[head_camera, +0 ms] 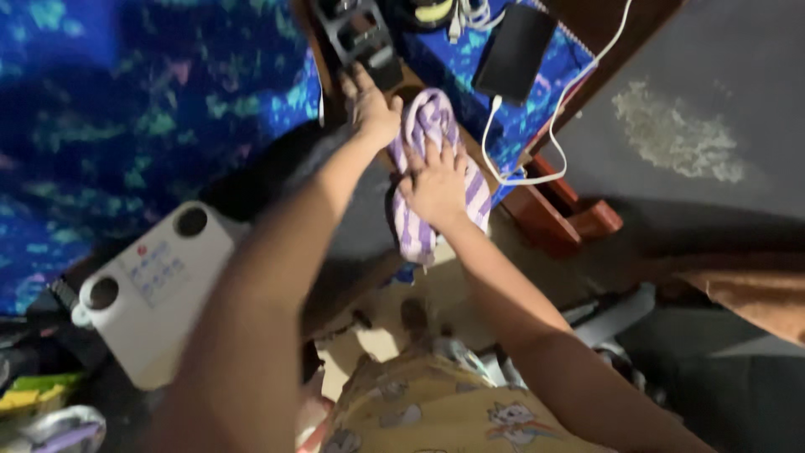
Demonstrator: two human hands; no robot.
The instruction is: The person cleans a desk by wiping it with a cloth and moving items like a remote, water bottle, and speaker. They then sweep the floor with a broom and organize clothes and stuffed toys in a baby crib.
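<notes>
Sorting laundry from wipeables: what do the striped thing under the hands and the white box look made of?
Striped cloth: soft woven fabric, matte; it bunches and folds under the right hand. White box: apparently hard plastic, smooth, with moulded round recesses.

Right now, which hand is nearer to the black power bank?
Left. The left hand lies nearer the power bank, at the cloth's upper edge; the right hand presses lower on it.

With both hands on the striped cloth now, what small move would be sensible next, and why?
Probably press and smooth the purple-and-white striped cloth flat. The right hand already lies spread on its middle, while the left hand touches its upper, bunched end. The cloth hangs over the edge of the dark surface, so steadying it first seems wise.
</notes>
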